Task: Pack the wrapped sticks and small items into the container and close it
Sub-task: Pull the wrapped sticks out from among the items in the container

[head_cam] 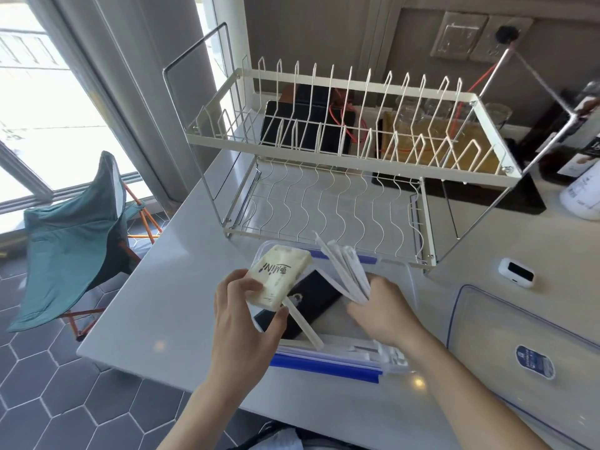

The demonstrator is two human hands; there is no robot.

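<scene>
1. The clear container (pixel 394 354) with blue clips sits on the white table (pixel 168 306) near its front edge, open at the top, directly in front of the wire dish rack (pixel 324 151).
2. The left hand (pixel 242 323) holds a small cream tissue pack (pixel 279 280) marked "MINI", its grip clamped on the pack above the container's left end.
3. The right hand (pixel 381 311) has its grip closed around a fanned bundle of white wrapped sticks (pixel 344 267), raised over the container's middle and tilted toward the rack.
4. One loose wrapped stick (pixel 303 323) leans inside the container across a black flat item (pixel 308 303) lying on its floor.
5. More small wrapped items (pixel 386 352) lie against the container's near wall.
6. The clear lid (pixel 506 339) rests on the table just to the right of the container, apart from it.
7. A small white device (pixel 516 272) lies toward the right, behind the lid.
8. Open table surface stretches left of the container to the left edge; the rack's base stands close behind the container's far wall.
</scene>
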